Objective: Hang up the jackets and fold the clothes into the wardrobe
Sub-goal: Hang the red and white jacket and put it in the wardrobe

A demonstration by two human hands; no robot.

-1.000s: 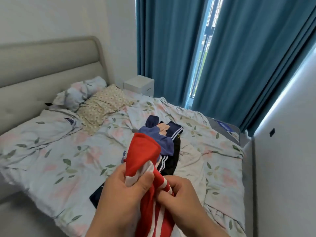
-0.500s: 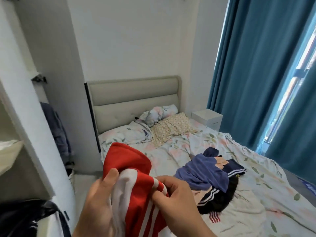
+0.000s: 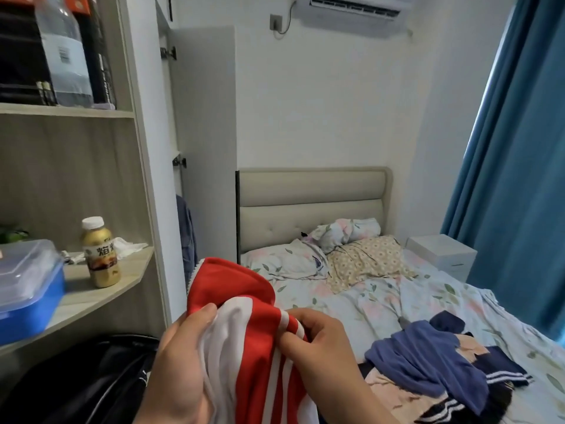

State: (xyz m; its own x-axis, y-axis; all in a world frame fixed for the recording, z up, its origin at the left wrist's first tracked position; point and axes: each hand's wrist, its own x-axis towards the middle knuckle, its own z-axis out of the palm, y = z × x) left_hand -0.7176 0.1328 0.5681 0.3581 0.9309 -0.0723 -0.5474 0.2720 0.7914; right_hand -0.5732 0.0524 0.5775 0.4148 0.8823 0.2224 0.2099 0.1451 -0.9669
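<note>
A red jacket with white stripes [image 3: 241,298] is bunched up in front of me, low in the middle of the view. My left hand [image 3: 180,362] grips its white inner fabric from the left. My right hand [image 3: 321,344] pinches the striped edge from the right. A pile of clothes [image 3: 428,362], blue, navy, black and peach, lies on the bed [image 3: 382,301] at the lower right. The wardrobe's open door [image 3: 208,133] stands left of the headboard, with a dark blue garment [image 3: 186,237] hanging behind it.
Wooden shelves [image 3: 76,295] at the left carry a drink bottle [image 3: 101,255], a blue lidded box [image 3: 27,289] and a large water bottle [image 3: 64,53]. A black bag [image 3: 79,384] sits below. A white nightstand [image 3: 443,255] and blue curtains [image 3: 513,179] are at the right.
My view has swung left from the bed and window to the shelves and wardrobe door. Both hands keep their hold on the red jacket, carried along to the left.
</note>
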